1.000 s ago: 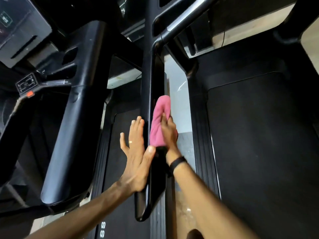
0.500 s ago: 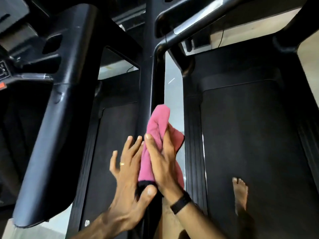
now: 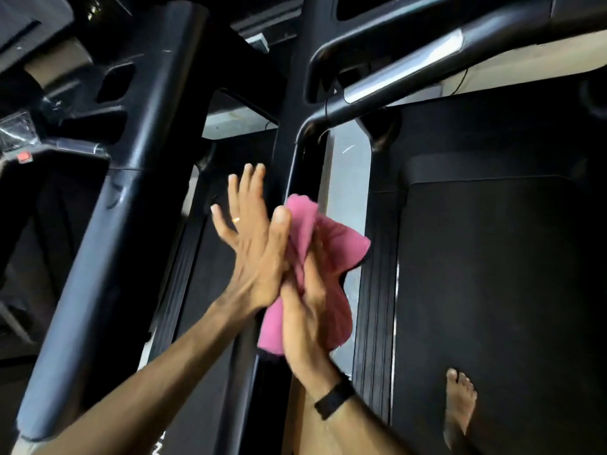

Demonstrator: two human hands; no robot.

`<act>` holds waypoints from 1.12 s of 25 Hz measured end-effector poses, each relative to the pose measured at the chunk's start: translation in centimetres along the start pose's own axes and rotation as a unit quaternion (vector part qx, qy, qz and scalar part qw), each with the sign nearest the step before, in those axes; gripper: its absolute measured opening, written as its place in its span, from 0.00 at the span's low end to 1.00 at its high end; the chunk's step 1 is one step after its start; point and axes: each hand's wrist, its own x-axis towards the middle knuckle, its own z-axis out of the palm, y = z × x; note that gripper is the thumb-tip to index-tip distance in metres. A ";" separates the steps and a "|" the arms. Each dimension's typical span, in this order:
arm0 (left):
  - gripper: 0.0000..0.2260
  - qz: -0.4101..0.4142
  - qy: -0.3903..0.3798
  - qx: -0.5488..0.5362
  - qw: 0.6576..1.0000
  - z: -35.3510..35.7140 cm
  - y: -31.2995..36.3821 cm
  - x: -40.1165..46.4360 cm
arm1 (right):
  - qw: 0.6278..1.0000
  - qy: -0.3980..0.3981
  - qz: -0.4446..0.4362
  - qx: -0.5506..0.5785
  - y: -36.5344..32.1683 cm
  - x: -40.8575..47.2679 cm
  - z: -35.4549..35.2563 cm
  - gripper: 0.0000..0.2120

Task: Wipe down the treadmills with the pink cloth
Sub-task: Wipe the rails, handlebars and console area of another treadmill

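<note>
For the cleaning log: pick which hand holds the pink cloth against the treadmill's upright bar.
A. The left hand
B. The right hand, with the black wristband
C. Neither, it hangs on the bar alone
B: the right hand, wearing the black wristband, grips the pink cloth, while the left hand lies flat with straight fingers beside it.

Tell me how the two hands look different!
The left hand is flat with its fingers spread straight; the right hand presses the pink cloth. The left hand wears a gold ring; the right hand has a black wristband on its wrist. Both reach up at the same black treadmill post, side by side.
</note>
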 end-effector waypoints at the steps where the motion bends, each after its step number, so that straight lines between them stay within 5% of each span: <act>1: 0.30 -0.006 -0.010 -0.003 1.000 0.5 -0.1 0.0 | 0.999 0.002 -0.028 -0.017 0.3 0.4 0.5 0.33; 4: 0.30 -0.006 -0.037 0.012 0.999 0.5 -0.4 0.1 | 1.000 0.015 -0.006 -0.027 0.0 8.2 1.0 0.40; 8: 0.37 0.018 -0.060 0.035 0.997 0.3 0.1 0.3 | 0.998 0.016 0.004 0.053 2.1 16.2 0.3 0.37; 13: 0.36 0.030 -0.074 0.055 0.995 0.4 0.2 0.2 | 0.996 -0.001 0.074 0.047 2.3 11.2 -0.5 0.38; 17: 0.35 0.049 -0.089 0.073 0.992 0.3 0.1 0.3 | 1.000 0.011 0.009 -0.023 0.5 8.3 0.0 0.37; 22: 0.37 0.043 -0.112 0.049 0.992 0.3 0.6 0.5 | 0.974 0.039 0.098 0.202 0.8 24.2 -0.6 0.12; 24: 0.36 0.037 -0.116 0.048 0.991 0.1 0.5 0.6 | 0.976 0.029 0.091 0.198 1.9 23.9 -0.2 0.13; 28: 0.33 0.041 -0.121 0.047 0.991 0.2 -0.1 0.7 | 0.996 0.007 0.039 0.079 4.0 13.2 0.2 0.33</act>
